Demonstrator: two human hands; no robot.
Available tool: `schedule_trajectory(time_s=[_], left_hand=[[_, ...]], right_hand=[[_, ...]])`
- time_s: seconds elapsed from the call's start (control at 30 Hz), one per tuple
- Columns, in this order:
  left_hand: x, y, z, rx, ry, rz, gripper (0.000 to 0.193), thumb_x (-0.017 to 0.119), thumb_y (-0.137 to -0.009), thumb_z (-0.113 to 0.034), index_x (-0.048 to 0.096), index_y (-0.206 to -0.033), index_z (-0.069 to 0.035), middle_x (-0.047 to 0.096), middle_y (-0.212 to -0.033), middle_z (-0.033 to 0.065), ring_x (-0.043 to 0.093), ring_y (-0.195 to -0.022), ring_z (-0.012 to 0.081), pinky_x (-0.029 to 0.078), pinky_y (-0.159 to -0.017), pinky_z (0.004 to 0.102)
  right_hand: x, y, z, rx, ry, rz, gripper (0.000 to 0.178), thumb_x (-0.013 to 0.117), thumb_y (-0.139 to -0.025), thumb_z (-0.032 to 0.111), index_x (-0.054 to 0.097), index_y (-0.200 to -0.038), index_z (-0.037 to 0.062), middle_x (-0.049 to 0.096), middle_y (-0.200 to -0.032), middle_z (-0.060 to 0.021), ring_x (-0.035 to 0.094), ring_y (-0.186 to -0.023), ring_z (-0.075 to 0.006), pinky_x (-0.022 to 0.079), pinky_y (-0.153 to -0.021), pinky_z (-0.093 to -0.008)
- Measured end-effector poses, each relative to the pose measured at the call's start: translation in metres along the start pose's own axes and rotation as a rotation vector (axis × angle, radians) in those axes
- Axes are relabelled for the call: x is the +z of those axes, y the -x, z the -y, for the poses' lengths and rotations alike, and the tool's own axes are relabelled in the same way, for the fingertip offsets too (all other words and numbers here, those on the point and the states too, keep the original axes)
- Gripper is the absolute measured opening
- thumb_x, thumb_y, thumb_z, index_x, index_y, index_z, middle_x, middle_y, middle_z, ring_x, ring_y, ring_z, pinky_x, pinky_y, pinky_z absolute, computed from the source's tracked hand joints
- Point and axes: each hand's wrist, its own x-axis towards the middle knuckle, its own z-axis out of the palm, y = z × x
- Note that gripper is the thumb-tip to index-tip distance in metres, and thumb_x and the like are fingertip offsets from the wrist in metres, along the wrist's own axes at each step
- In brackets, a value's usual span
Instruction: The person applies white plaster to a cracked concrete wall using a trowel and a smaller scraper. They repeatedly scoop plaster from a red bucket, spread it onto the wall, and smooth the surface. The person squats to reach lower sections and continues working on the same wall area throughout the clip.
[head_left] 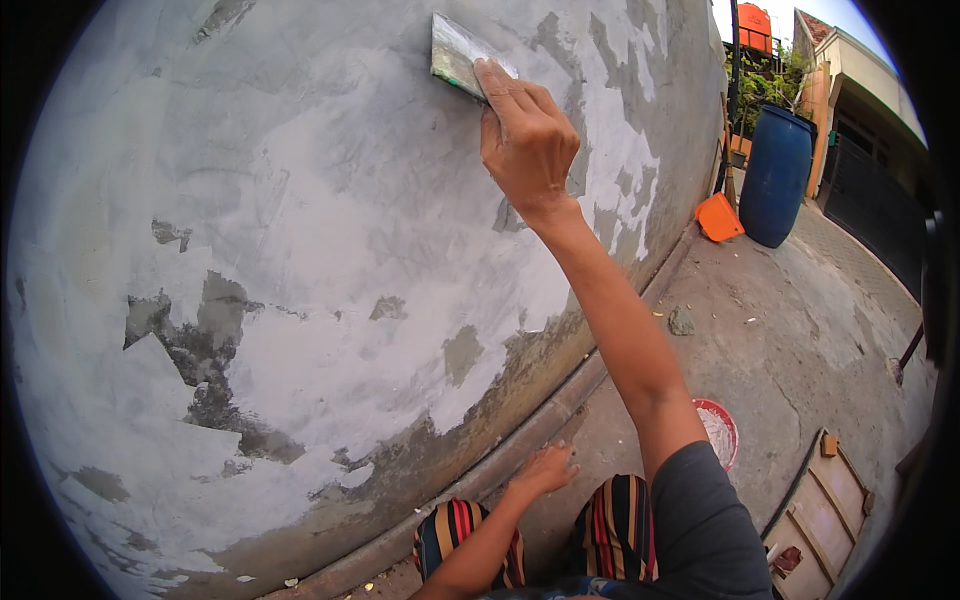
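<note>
A grey wall (pixel 350 230), patchily coated with white putty, fills the left and middle of the view. High on it, my right hand (pixel 530 140) is closed round a putty knife (pixel 465 50), whose flat, wide blade lies against the wall. Its handle is hidden in my grip. My left hand (pixel 546 470) hangs low between my knees, fingers stretched out and holding nothing. A red bowl (pixel 736 447) of white putty stands on the ground to the right, partly behind my right arm.
A blue barrel (pixel 777 175) stands far right, beside an orange dustpan (pixel 719 217) and a broom (pixel 730 185). A framed wooden board (pixel 822 510) lies near right. A low concrete ledge (pixel 540 415) runs along the wall's foot. A small stone (pixel 681 321) lies on the ground.
</note>
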Motion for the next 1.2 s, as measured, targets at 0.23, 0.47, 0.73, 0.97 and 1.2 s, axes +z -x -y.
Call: schedule_trajectory(time_s=[0.23,0.47,0.73,0.97,1.2], left_hand=[[0.020,-0.007,0.013,0.031,0.021,-0.076,0.044,0.056,-0.091,-0.032,0.052,-0.123,-0.003,0.050,-0.128,0.0193,0.049,-0.121,0.0395,0.040,-0.101,0.0493],[0.008,-0.002,-0.001,0.014,0.040,-0.009,0.043,0.056,-0.091,-0.031,0.052,-0.124,-0.004,0.049,-0.129,0.0203,0.048,-0.121,0.0391,0.039,-0.101,0.0494],[0.002,0.000,0.003,0.014,0.006,0.009,0.047,0.055,-0.091,-0.037,0.051,-0.126,-0.005,0.049,-0.129,0.0191,0.048,-0.121,0.0380,0.040,-0.101,0.0471],[0.016,-0.004,0.016,0.018,0.030,-0.053,0.046,0.056,-0.091,-0.037,0.051,-0.124,-0.005,0.049,-0.128,0.0182,0.048,-0.120,0.0385,0.040,-0.100,0.0478],[0.016,-0.004,0.012,0.043,0.035,-0.067,0.044,0.056,-0.091,-0.036,0.052,-0.122,-0.005,0.051,-0.125,0.0197,0.050,-0.118,0.0380,0.040,-0.099,0.0483]], right_hand=[[-0.034,0.035,0.049,-0.059,-0.078,0.262,0.054,0.064,-0.070,-0.004,0.064,-0.122,0.0105,0.065,-0.119,-0.0111,0.065,-0.089,-0.0208,0.055,-0.065,-0.0281],[-0.058,-0.016,-0.022,0.423,-0.240,0.186,0.016,0.058,-0.087,0.009,0.066,-0.098,0.0004,0.064,-0.067,-0.0108,0.057,-0.058,-0.0186,0.044,-0.057,-0.0320],[-0.036,-0.029,-0.022,0.540,-0.225,0.212,0.017,0.058,-0.086,0.013,0.064,-0.087,-0.0027,0.062,-0.064,-0.0081,0.052,-0.057,-0.0101,0.044,-0.057,-0.0274],[-0.026,-0.045,0.015,0.415,-0.270,0.175,0.017,0.058,-0.086,0.012,0.065,-0.090,-0.0026,0.061,-0.062,-0.0085,0.050,-0.055,-0.0108,0.043,-0.056,-0.0272],[-0.025,-0.048,0.053,0.026,-0.237,0.118,0.023,0.061,-0.084,0.007,0.067,-0.105,0.0018,0.061,-0.065,-0.0088,0.052,-0.054,-0.0138,0.042,-0.051,-0.0276]])
